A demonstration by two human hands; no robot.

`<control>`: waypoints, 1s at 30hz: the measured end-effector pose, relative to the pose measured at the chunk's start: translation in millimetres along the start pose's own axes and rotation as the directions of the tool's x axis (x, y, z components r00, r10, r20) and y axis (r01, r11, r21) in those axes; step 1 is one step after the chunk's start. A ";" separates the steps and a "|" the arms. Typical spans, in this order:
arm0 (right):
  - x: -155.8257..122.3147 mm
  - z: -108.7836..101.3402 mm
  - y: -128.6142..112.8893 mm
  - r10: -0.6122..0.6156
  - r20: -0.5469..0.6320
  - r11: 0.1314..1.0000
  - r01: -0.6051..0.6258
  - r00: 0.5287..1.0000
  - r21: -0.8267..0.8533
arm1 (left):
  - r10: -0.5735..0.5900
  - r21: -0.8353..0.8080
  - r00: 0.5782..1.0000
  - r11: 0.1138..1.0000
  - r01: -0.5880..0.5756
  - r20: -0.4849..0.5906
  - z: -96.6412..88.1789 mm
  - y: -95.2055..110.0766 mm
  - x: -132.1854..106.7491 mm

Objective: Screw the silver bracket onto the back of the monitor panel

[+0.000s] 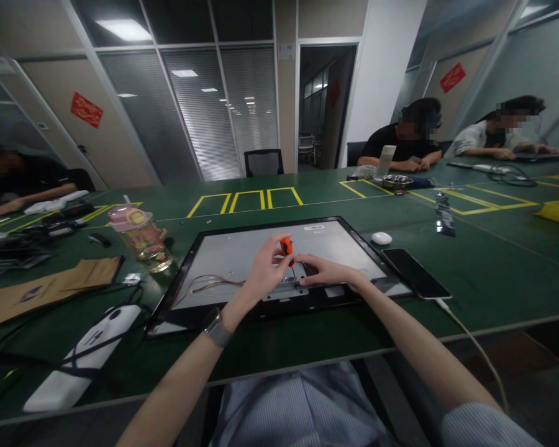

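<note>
Upright in my left hand [266, 268] is a small orange and black screwdriver [286, 246], its handle pinched between thumb and fingers. Its metal shaft points down at a small part near the front edge of a flat display panel [228, 251]. The panel lies flat, grey metal back up, with a black frame. My right hand [325, 271] rests at the panel's front edge, fingers apart beside the shaft and one fingertip close to the screwdriver. The exact spot under the screwdriver's tip is too small to make out. Thin brown wires [209, 280] run across the panel's left part.
Right of the panel lie a phone [417, 273] with a white cable and a white earbud case [381, 238]. To the left are a drink cup [142, 239], a brown paper bag [51, 288] and a white device [84, 360] wrapped in black cord. Several people sit farther off.
</note>
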State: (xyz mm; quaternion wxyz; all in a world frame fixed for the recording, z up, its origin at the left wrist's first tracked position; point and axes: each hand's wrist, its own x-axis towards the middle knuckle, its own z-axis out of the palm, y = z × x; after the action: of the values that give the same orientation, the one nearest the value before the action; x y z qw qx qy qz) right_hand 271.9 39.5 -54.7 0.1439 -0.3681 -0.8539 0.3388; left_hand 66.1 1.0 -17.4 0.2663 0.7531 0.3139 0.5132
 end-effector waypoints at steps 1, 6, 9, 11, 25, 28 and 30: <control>0.0 -0.1 -0.8 -0.018 0.000 1.000 0.018 1.000 0.001 | 0.016 0.013 0.998 1.000 -0.016 0.061 -0.1 3.3 4.6; 0.4 -1.0 -3.6 -0.051 -0.005 0.999 0.051 0.999 -0.015 | 0.142 0.042 0.976 0.988 -0.150 0.165 -0.4 19.6 19.3; 0.3 -1.4 -4.8 -0.048 -0.002 0.998 0.048 0.999 -0.029 | 0.149 0.010 0.984 0.989 -0.151 0.097 2.9 21.4 17.8; 0.1 -1.2 -5.3 -0.043 -0.009 0.999 0.042 0.999 -0.027 | 0.173 0.059 0.985 0.983 -0.173 0.010 5.6 19.7 15.5; -0.3 -1.0 -3.9 -0.055 -0.013 0.998 0.055 0.998 0.004 | 0.109 -0.043 0.980 0.994 -0.103 0.169 -5.8 18.2 14.2; -0.4 -0.6 -3.6 -0.047 -0.027 0.999 0.047 0.999 0.002 | 0.182 0.124 0.979 0.974 -0.192 0.089 -2.8 19.1 13.0; 0.0 -0.5 -2.9 -0.064 -0.025 0.998 0.065 0.998 0.008 | 0.193 0.147 0.978 0.968 -0.204 0.085 -1.6 20.0 11.9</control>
State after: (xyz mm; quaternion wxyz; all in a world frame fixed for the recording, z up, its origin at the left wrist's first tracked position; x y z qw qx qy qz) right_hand 270.6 38.2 -52.3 0.1668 -0.3438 -0.8620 0.3329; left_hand 71.9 -3.2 4.8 0.1650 0.8166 0.2663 0.4848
